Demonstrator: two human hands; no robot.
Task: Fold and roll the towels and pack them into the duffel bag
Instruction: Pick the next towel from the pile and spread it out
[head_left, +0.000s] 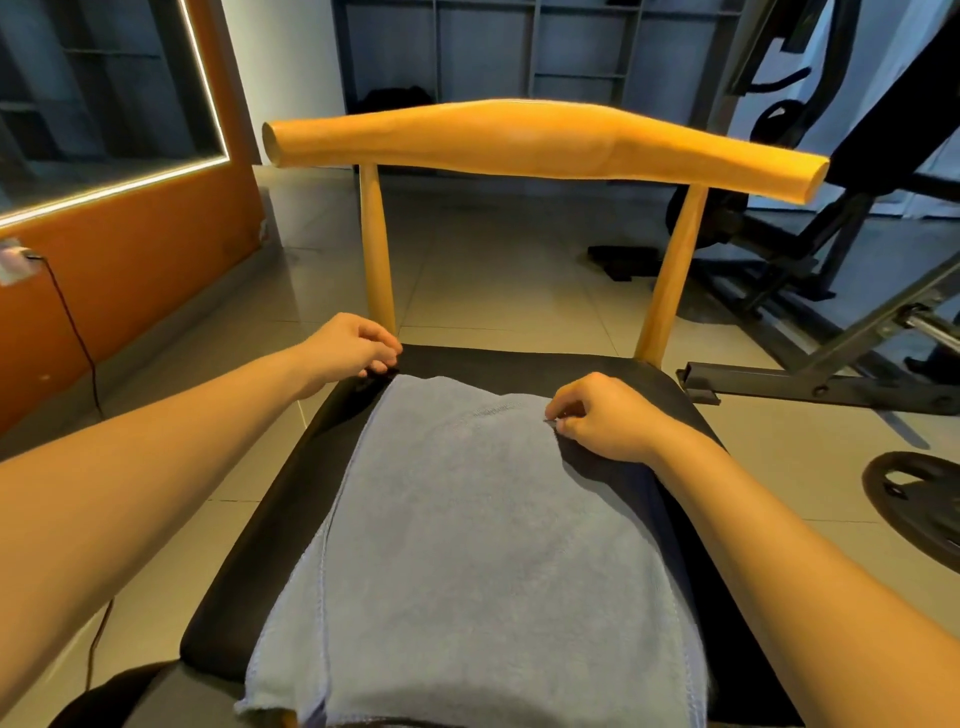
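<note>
The left hand (358, 345), fingers curled, pinches the far left corner of the one blue-grey towel (467, 519). The right hand (605, 418) pinches its far right corner. The towel lies flat on the single chair's black seat (260, 519), overhanging the near edge.

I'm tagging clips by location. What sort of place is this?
Probably a home gym or small fitness room: a weight plate lies on the tiled floor, and a black exercise machine stands beyond it, right of the wooden chair.
</note>
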